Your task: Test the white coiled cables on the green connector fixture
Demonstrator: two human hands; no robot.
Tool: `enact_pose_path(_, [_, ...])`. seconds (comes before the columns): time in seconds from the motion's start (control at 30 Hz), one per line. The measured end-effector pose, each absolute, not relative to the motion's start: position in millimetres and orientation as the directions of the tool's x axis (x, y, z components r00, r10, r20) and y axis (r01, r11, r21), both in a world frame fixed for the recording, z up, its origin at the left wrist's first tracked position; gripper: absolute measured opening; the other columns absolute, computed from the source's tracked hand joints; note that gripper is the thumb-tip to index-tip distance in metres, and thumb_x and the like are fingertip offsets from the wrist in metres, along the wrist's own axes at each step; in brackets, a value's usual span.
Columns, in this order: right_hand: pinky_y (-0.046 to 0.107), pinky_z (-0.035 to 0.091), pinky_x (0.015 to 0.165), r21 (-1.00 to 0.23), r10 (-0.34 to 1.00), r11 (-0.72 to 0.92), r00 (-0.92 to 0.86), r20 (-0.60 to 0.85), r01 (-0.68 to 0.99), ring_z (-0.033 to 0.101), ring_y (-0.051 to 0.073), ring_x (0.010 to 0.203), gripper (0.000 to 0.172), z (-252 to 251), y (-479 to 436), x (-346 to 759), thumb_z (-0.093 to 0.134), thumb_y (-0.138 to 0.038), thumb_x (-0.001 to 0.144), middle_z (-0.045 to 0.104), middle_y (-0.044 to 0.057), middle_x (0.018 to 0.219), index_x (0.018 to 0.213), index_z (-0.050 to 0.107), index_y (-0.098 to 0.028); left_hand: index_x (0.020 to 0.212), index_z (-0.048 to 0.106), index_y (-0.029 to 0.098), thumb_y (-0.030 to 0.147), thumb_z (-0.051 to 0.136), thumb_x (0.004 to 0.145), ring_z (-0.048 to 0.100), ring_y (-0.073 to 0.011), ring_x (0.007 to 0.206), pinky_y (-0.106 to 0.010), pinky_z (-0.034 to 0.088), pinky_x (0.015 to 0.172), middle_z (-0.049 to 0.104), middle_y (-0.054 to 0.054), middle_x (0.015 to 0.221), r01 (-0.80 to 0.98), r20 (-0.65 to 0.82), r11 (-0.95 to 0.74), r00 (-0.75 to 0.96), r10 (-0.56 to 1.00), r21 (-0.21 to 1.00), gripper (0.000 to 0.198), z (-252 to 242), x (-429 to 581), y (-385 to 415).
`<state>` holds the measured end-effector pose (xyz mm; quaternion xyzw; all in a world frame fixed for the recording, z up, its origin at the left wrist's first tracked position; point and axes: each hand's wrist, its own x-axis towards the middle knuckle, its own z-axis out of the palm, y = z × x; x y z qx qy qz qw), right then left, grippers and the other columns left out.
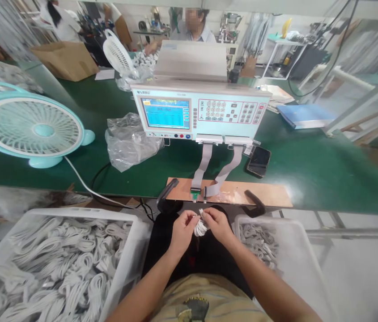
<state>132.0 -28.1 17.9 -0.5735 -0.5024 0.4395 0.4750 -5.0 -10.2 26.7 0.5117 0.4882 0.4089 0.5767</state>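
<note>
A small coiled white cable (200, 229) is between my two hands, just in front of the table edge. My left hand (185, 226) pinches one side of it, near one end. With finger and thumb, my right hand (216, 225) grips the other side, where a white connector (201, 211) points up toward the table. Just beyond my fingers, a small green circuit board (195, 196) and a second small plug-like tip sit at the ends of two grey ribbon cables (225, 172) on a copper-coloured board (265, 193).
The ribbon cables run to a tester with a lit screen (165, 112). Left are a bin (135, 219) of coiled cables, a turquoise fan (31, 125) and a plastic bag (128, 141). Right are a phone (259, 161) and another cable bin (304, 250). Black clamps (255, 203) hold the board. A person sits opposite.
</note>
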Motion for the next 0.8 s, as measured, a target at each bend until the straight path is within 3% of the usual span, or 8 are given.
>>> enact_pose_path(0.17, [0.023, 0.037, 0.053, -0.993, 0.965, -0.108, 0.235, -0.118, -0.054, 0.044, 0.011, 0.054, 0.019, 10, -23, 127, 0.055, -0.035, 0.076, 0.051, -0.003, 0.059, 0.070, 0.057, -0.017, 0.076, 0.058, 0.013, 0.031, 0.068, 0.065, 0.049, -0.0077, 0.049, -0.018, 0.039, 0.042, 0.055, 0.003, 0.061, -0.268, -0.399, 0.434, 0.176, 0.900, 0.860, 0.024, 28, 6, -6])
enact_pose_path(0.33, [0.023, 0.037, 0.053, -0.990, 0.951, -0.112, 0.279, -0.131, -0.083, 0.044, 0.011, 0.052, 0.020, 15, -19, 125, 0.057, -0.037, 0.074, 0.051, -0.004, 0.058, 0.069, 0.057, -0.018, 0.077, 0.061, 0.012, 0.032, 0.071, 0.062, 0.050, -0.0073, 0.048, -0.017, 0.039, 0.040, 0.057, 0.002, 0.063, -0.373, -0.463, 0.510, 0.215, 0.860, 0.775, 0.027, 32, 9, -4])
enact_pose_path(0.5, [0.022, 0.035, 0.051, -0.981, 0.945, -0.136, 0.281, -0.170, -0.135, 0.041, 0.009, 0.050, 0.018, 26, -19, 124, 0.060, -0.035, 0.072, 0.049, -0.004, 0.055, 0.066, 0.057, -0.018, 0.077, 0.062, 0.013, 0.036, 0.065, 0.068, 0.047, -0.0071, 0.047, -0.018, 0.037, 0.040, 0.056, 0.002, 0.061, -0.264, -0.401, 0.452, 0.228, 0.888, 0.852, 0.025, 28, 4, -2])
enact_pose_path(0.67, [0.021, 0.028, 0.044, -0.875, 0.897, -0.268, 0.227, -0.379, -0.402, 0.034, 0.007, 0.043, 0.019, 33, -14, 122, 0.067, -0.033, 0.065, 0.045, -0.006, 0.048, 0.062, 0.058, -0.017, 0.069, 0.060, 0.014, 0.041, 0.053, 0.077, 0.041, -0.0069, 0.042, -0.019, 0.032, 0.042, 0.051, 0.003, 0.051, 0.008, -0.262, 0.278, 0.367, 0.893, 0.960, 0.029, 34, -11, 10])
enact_pose_path(0.8, [0.020, 0.024, 0.042, -0.809, 0.881, -0.273, 0.202, -0.427, -0.520, 0.030, 0.005, 0.041, 0.020, 34, -10, 120, 0.070, -0.032, 0.062, 0.045, -0.006, 0.047, 0.060, 0.058, -0.016, 0.063, 0.060, 0.013, 0.039, 0.054, 0.076, 0.049, -0.0105, 0.055, -0.020, 0.037, 0.051, 0.057, -0.001, 0.063, -0.004, -0.226, 0.245, 0.372, 0.900, 0.969, 0.029, 36, -14, 20])
